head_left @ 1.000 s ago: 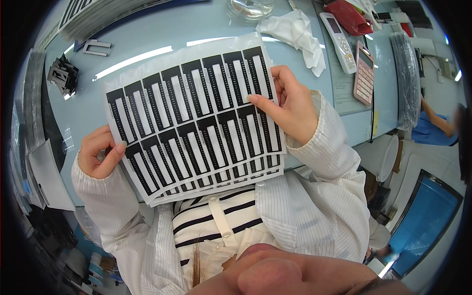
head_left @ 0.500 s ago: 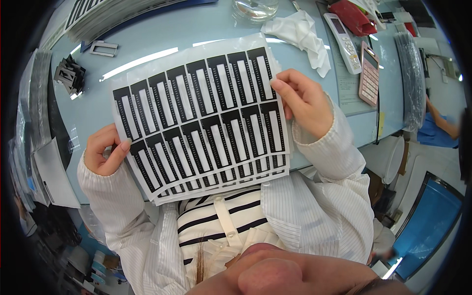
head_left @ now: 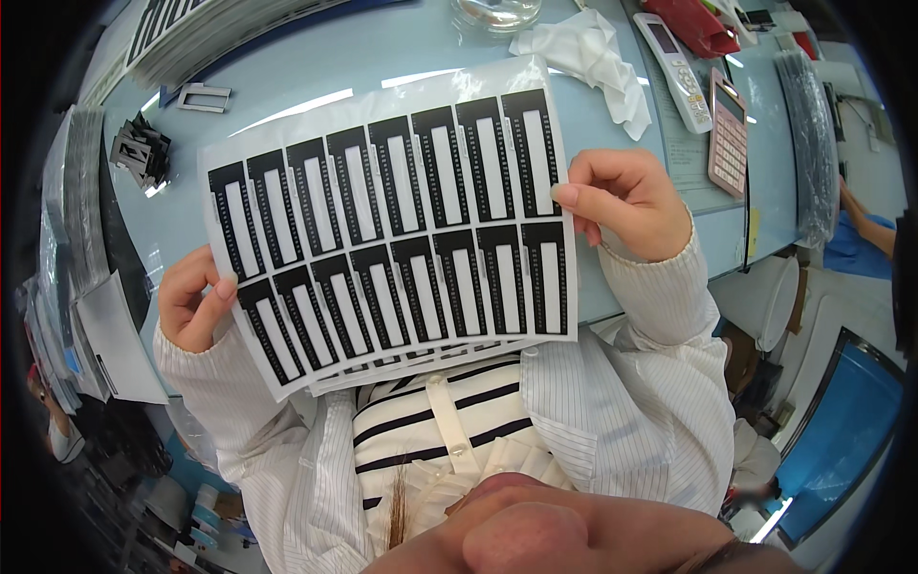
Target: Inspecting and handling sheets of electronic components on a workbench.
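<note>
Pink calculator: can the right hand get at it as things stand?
Probably, but not freely: the right hand grips the sheet of black labels. The pink calculator lies just beyond it on the table, nothing between.

Bright overhead light, table (head_left: 382,57) glare (fisheye-bent, dark rim)

I see the sheet (head_left: 392,234) held up over the near edge of the worktop (head_left: 316,53), my left grip (head_left: 191,306) on its left edge and my right grip (head_left: 626,201) on its right edge. Far of the sheet, to the right, a crumpled cloth (head_left: 583,53) lies on the worktop. Right of the cloth lies a handset (head_left: 674,57), and a calculator (head_left: 729,134) sits just right of that. At the far left lies a small frame (head_left: 196,96), with a heap of small parts (head_left: 142,153) nearer and left of it.
</note>
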{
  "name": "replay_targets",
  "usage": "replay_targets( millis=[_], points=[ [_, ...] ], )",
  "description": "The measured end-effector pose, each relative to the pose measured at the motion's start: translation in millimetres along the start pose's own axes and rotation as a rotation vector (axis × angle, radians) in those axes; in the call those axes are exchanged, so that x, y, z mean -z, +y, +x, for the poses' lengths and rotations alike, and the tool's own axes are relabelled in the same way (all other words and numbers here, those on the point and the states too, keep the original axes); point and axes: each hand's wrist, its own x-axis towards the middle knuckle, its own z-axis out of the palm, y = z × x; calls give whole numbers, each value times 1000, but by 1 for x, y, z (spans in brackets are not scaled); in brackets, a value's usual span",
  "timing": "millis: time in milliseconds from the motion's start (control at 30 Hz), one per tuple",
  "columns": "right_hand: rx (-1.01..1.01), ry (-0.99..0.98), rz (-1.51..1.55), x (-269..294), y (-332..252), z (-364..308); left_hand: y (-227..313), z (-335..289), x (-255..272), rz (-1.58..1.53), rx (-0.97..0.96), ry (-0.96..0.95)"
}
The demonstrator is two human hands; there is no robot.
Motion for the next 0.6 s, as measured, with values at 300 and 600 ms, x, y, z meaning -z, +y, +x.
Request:
replay_targets(
  millis=[300, 600],
  points=[
    [65, -29, 59, 5, -5, -11, -11, -13, 10, -179, -55, 38],
    [95, -27, 49, 6, -11, -16, -12, -11, 10, -255, 20, 53]
  ],
)
